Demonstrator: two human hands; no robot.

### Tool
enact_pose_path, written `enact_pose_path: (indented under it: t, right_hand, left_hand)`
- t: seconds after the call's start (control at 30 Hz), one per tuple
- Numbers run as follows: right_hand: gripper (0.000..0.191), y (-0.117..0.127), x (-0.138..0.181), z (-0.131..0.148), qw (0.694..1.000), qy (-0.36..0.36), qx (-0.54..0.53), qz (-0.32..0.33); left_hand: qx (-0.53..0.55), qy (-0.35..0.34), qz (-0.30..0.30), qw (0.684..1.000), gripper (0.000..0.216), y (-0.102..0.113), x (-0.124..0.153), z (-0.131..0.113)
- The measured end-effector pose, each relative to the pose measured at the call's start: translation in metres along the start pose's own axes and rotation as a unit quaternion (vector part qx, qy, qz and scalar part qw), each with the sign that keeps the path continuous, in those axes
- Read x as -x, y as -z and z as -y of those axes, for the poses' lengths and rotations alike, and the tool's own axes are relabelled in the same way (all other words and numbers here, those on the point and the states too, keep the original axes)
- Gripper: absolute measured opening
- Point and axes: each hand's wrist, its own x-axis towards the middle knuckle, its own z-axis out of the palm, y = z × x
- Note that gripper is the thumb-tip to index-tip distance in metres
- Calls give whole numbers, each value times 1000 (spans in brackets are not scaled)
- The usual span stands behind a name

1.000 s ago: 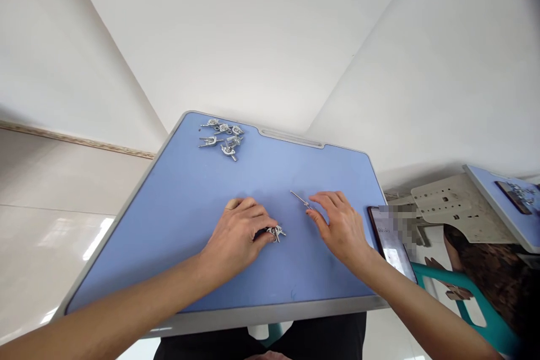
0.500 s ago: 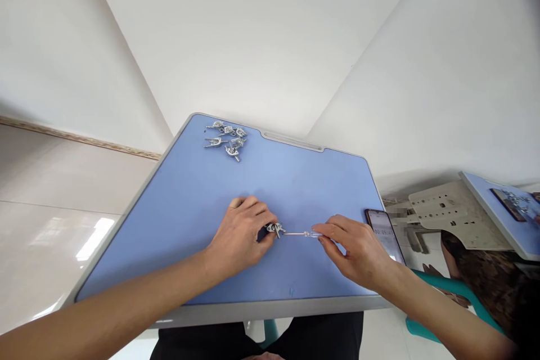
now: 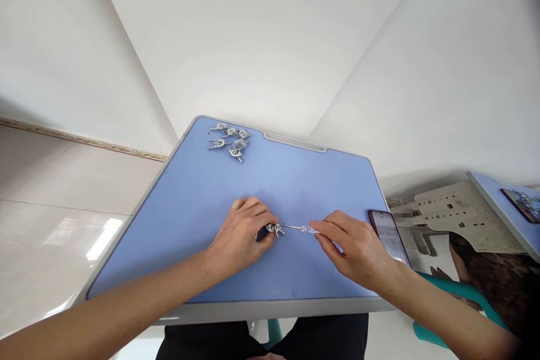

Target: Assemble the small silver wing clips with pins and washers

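My left hand (image 3: 242, 232) rests on the blue desk (image 3: 202, 202) with its fingers curled round a small metal fitting (image 3: 275, 229), pinning it to the surface. My right hand (image 3: 350, 246) pinches the clear handle of a thin screwdriver (image 3: 300, 228). The screwdriver lies nearly level and its tip meets the fitting from the right.
A pile of several similar metal fittings (image 3: 230, 139) lies at the desk's far left corner. A phone (image 3: 388, 232) with a lit screen sits on the right edge. A second blue desk (image 3: 506, 202) and a teal chair (image 3: 455, 292) stand to the right.
My right hand picked the screwdriver up from the desk, swung it level and brought its tip to the fitting. My left hand has stayed on the fitting.
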Motion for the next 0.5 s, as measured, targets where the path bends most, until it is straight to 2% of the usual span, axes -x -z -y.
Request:
enact_pose_path:
  t: [0.27, 0.5]
  right_hand:
    - [21, 6, -8, 4, 998, 34, 36, 30]
    - [24, 20, -19, 14, 985, 61, 117, 115]
  left_hand:
    - [2, 6, 2, 1000, 15, 1, 0, -2]
    - [10, 12, 4, 1000, 16, 1, 0, -1]
